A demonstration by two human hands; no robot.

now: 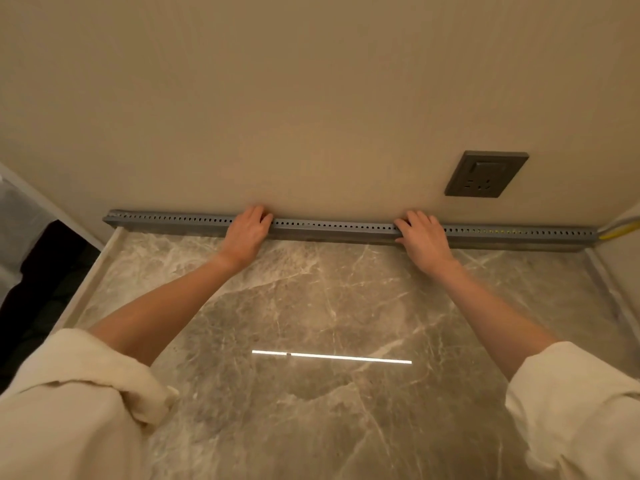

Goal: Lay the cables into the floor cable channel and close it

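Observation:
A long grey cable channel (332, 228) with a row of small slots lies along the foot of the beige wall, on the marble floor. My left hand (248, 232) grips it left of its middle, fingers curled over its top. My right hand (423, 237) grips it right of its middle in the same way. A yellow cable and a grey cable (620, 230) come out of the channel's right end. A little yellow shows through the slots near that end.
A dark grey wall socket (486, 174) sits above the channel's right part. The polished marble floor (311, 306) has a pale raised border on the left and right. A dark opening with a plastic sheet (24, 230) lies at far left.

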